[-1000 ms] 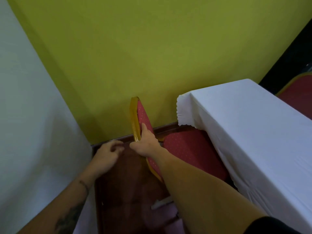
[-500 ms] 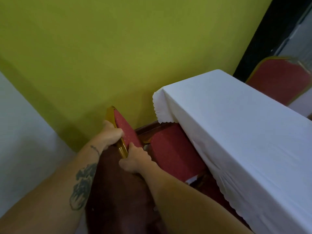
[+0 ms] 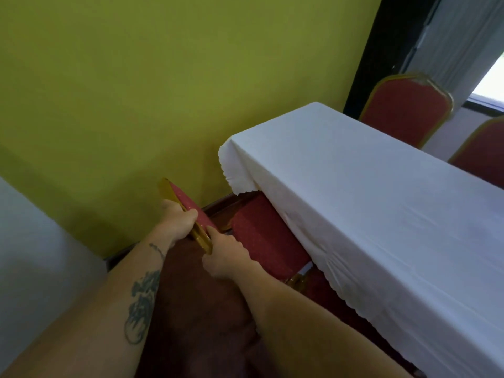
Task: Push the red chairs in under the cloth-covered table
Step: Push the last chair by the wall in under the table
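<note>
Both hands clamped on chair back (image 3: 188, 211): left hand (image 3: 177, 222) wrapped over gold frame, right hand (image 3: 226, 257) gripping lower edge. Right of grip, white table (image 3: 368, 214), scalloped cloth hanging over padded red seat (image 3: 261, 241), partly under. Best pushed straight and level, keeping cloth from snagging. Speckled fabric, glossy frame.
</note>
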Demonstrator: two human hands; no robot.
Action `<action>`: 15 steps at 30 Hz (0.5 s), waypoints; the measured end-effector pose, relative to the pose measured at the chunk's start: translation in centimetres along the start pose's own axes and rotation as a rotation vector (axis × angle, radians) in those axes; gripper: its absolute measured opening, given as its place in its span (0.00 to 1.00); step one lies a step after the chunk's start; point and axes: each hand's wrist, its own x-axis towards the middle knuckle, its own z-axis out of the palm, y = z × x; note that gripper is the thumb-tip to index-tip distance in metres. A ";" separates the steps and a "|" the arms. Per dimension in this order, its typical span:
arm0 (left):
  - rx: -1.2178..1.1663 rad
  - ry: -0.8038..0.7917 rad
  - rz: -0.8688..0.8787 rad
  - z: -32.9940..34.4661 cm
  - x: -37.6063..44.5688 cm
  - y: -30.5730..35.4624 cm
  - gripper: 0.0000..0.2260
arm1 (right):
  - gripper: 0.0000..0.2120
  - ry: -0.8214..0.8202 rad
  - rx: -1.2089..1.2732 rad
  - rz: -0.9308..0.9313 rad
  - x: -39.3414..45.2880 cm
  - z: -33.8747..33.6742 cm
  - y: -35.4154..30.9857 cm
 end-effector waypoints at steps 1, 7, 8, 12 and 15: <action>0.002 0.021 0.016 0.1 0.4 -0.3 0.07 | 0.36 0.028 -0.025 -0.019 -0.1 0.4 -0.1; -0.095 0.071 0.016 0.6 -0.1 0.3 0.23 | 0.24 0.001 -0.172 0.046 -2.4 -0.2 2.1; -0.132 0.125 -0.001 1.0 -0.7 0.5 0.26 | 0.20 -0.049 -0.219 0.084 -3.2 -0.6 3.0; -0.305 0.285 -0.005 3.6 -3.5 0.3 0.34 | 0.20 -0.182 -0.383 0.315 -6.8 -1.2 5.8; -0.364 0.335 -0.051 4.5 -3.5 -0.2 0.35 | 0.20 -0.154 -0.428 0.411 -7.8 -1.3 6.0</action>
